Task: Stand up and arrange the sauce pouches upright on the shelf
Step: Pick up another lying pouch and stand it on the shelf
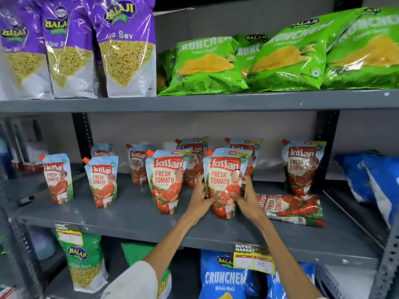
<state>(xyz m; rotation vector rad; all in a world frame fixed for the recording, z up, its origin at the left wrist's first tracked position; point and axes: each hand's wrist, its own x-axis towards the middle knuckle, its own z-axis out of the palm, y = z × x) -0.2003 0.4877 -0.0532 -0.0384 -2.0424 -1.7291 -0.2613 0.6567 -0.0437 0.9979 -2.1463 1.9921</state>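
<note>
Several red-and-blue Kissan tomato ketchup pouches stand upright on the grey middle shelf (pixel 129 221). Both my hands hold one upright pouch (pixel 225 169) at the front centre: my left hand (pixel 203 197) grips its left lower side, my right hand (pixel 245 196) its right lower side. Its base rests on the shelf. Just right of it one pouch (pixel 291 207) lies flat on its side. Another upright pouch (pixel 167 180) stands close to the left, and one more (pixel 303 167) stands at the right behind the flat one.
Purple snack bags (pixel 125 50) and green chip bags (pixel 207 65) fill the shelf above. Blue bags (pixel 371 180) lie at the right end of the middle shelf. Blue and green bags sit below, with a price tag (pixel 253 258) on the shelf edge.
</note>
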